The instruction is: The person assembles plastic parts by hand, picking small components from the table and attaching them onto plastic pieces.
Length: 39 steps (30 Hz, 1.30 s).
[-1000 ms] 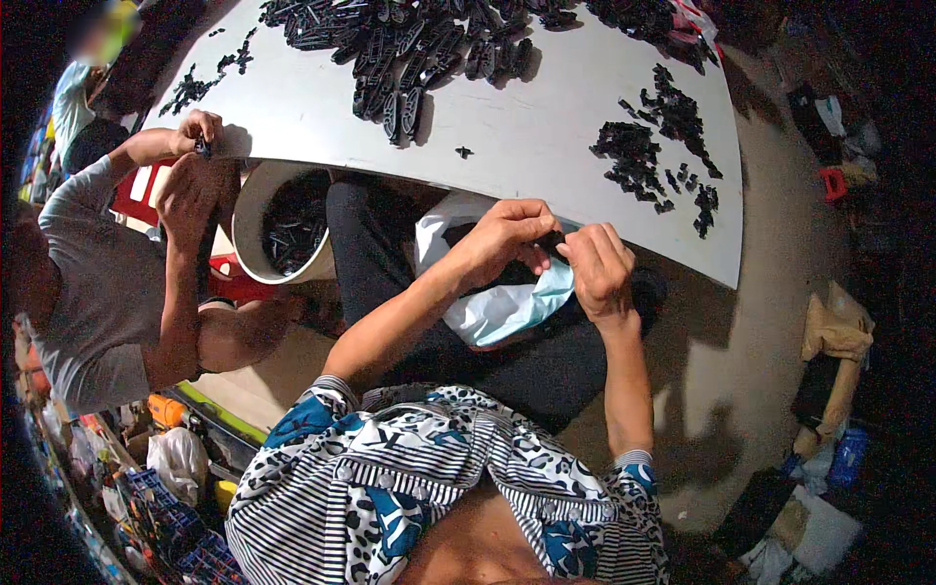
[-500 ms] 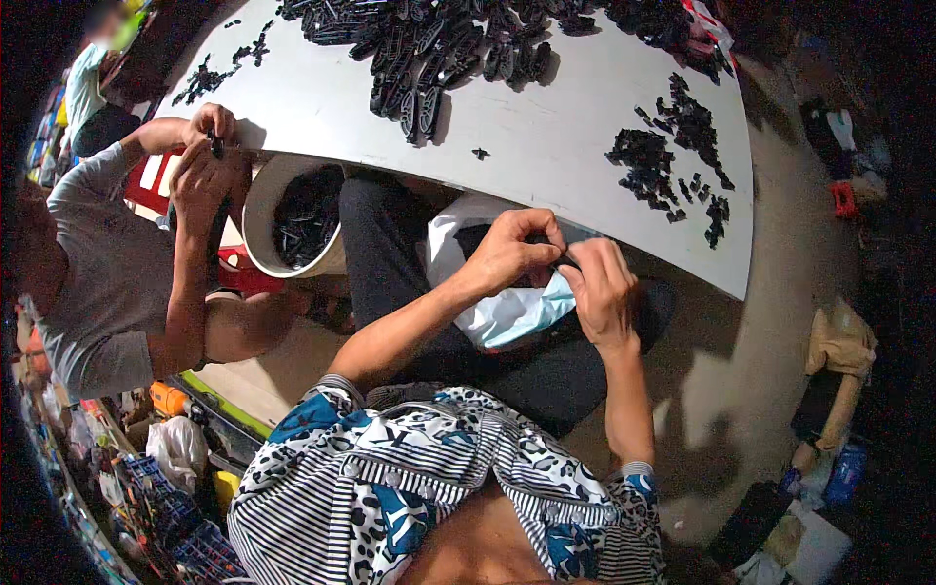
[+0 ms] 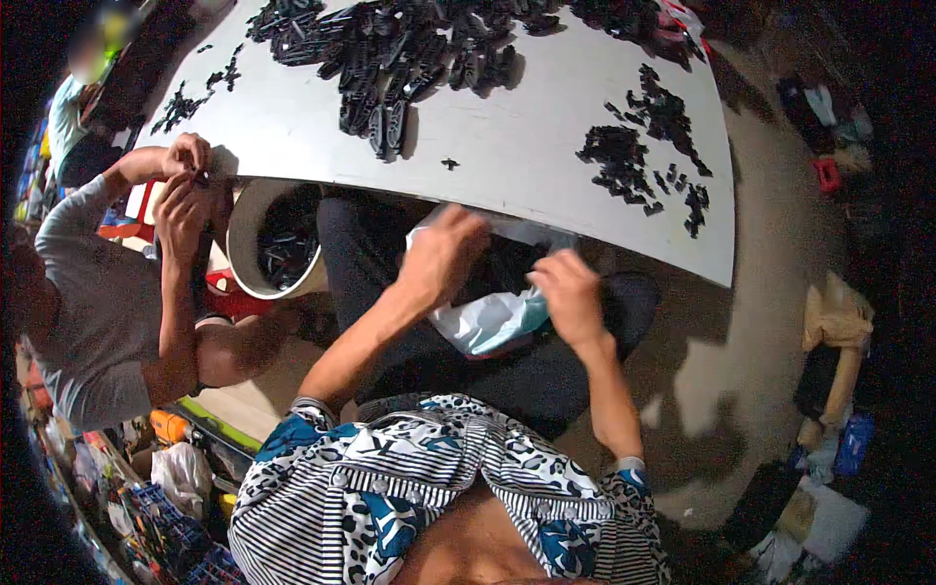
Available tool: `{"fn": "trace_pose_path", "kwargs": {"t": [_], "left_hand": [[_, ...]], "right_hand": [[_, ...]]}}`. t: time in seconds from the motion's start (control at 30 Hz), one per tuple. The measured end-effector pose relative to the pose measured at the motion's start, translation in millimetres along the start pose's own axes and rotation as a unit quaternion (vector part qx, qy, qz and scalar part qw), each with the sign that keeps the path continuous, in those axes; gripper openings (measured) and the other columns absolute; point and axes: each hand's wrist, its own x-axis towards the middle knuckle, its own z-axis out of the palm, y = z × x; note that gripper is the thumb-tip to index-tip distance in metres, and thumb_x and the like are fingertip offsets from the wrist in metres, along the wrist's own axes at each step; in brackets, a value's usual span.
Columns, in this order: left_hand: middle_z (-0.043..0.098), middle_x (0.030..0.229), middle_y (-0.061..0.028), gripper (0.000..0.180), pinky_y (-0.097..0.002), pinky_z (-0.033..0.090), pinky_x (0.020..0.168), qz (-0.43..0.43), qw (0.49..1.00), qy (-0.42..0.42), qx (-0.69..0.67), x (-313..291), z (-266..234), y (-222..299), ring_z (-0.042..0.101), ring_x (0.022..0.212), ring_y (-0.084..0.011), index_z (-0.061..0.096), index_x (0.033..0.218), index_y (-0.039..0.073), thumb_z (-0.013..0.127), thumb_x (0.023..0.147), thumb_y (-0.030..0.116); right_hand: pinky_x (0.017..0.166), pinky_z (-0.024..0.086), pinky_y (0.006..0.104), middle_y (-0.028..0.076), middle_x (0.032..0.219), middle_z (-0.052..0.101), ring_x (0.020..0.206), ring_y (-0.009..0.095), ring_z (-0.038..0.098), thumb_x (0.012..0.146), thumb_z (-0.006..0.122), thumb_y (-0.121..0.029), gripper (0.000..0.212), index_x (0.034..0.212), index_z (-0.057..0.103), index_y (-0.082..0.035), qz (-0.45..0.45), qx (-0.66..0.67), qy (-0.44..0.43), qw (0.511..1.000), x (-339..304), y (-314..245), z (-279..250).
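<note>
My left hand (image 3: 447, 257) is smeared by motion over the left side of a white plastic bag (image 3: 487, 327) between my legs; its fingers are not clear. My right hand (image 3: 570, 295) is curled closed at the bag's right side, with the fingertips pressed together; whatever they hold is too small or hidden. Dark contents show inside the bag's mouth. Just beyond it lies the edge of a white table (image 3: 546, 146). One small black plastic piece (image 3: 449, 164) lies alone on the tabletop.
Long black plastic parts (image 3: 390, 83) are heaped at the table's far side. Small black pieces (image 3: 624, 161) lie in a cluster on the right. A white bucket (image 3: 241, 249) of black parts stands to my left, beside a co-worker (image 3: 107, 292) handling something small and dark.
My hands were together above the bag and have moved apart, the left one going left, the right one slightly left and down. The view has shifted a little.
</note>
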Motion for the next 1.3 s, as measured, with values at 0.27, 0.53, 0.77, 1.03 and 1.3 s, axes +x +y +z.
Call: {"fn": "trace_pose_path", "kwargs": {"t": [0.27,0.53,0.77,1.03,1.3], "left_hand": [[0.050,0.085,-0.0094,0.024,-0.0392,0.039,0.067,-0.066,0.890,0.282,0.353,79,-50,-53,0.050,0.080,-0.0287,0.056,0.091,0.010,0.067,0.073,0.023],[0.048,0.085,-0.0100,0.011,-0.0376,0.036,0.072,-0.046,0.851,0.273,0.446,93,-36,-77,0.047,0.084,-0.0261,0.057,0.081,0.006,0.053,0.073,0.012],[0.052,0.088,-0.0083,0.020,-0.0385,0.038,0.075,-0.007,0.884,0.300,0.359,96,-36,-57,0.049,0.086,-0.0263,0.058,0.086,0.009,0.065,0.068,0.014],[0.056,0.079,-0.0023,0.020,-0.0231,0.046,0.059,-0.102,0.909,0.076,-0.396,61,-13,8,0.054,0.069,-0.0102,0.053,0.093,0.004,0.066,0.078,0.001],[0.046,0.074,0.0051,0.015,-0.0177,0.031,0.054,-0.142,0.821,-0.076,-0.548,27,37,23,0.039,0.063,-0.0033,0.053,0.093,0.007,0.061,0.086,0.016]], "right_hand": [[0.078,0.044,0.0373,0.014,0.095,0.051,0.089,0.031,0.054,0.076,0.062,0.001,0.026,0.102,0.060,0.001,0.059,-0.286,0.181,0.939,41,57,-91],[0.071,0.043,0.0406,0.015,0.092,0.050,0.084,0.033,0.053,0.076,0.061,0.001,0.016,0.088,0.051,0.001,0.056,-0.258,0.171,0.949,36,69,-88],[0.051,0.048,0.0262,0.008,0.078,0.061,0.061,0.012,0.057,0.085,0.057,-0.006,0.013,0.096,0.054,-0.002,0.215,0.182,0.228,0.932,12,62,-85],[0.046,0.053,0.0275,0.014,0.073,0.061,0.055,0.016,0.060,0.077,0.062,-0.002,0.029,0.101,0.046,0.002,0.270,0.432,0.164,0.845,4,38,-81],[0.044,0.053,0.0281,0.013,0.070,0.060,0.052,0.017,0.060,0.075,0.062,-0.001,0.028,0.098,0.045,0.001,0.284,0.411,0.142,0.855,-2,32,-70]]}}
